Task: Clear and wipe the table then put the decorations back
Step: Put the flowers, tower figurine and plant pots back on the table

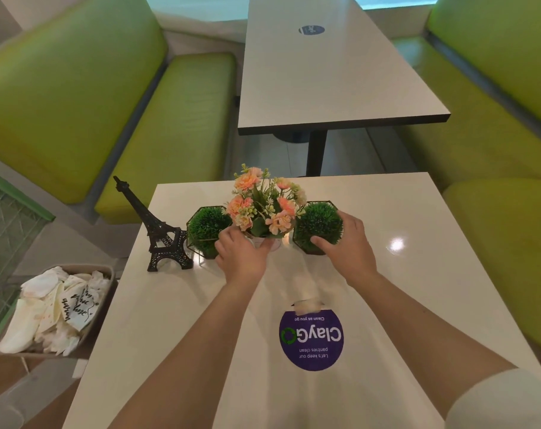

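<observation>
Fingers of the left hand [242,257] curl round the flower pot [266,243]; right hand [346,243] grips the moss ball [318,226] just right of it; table [417,274] looks wiped, waste binned [55,308], Eiffel Tower model [160,230] placed left of the pot; final arranging seemingly remains.

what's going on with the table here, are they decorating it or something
A person is arranging decorations in a row on the white table. The left hand holds the flower pot at its base; the right hand grips the right green ball plant. Another ball plant and an Eiffel Tower model stand to the left.
</observation>
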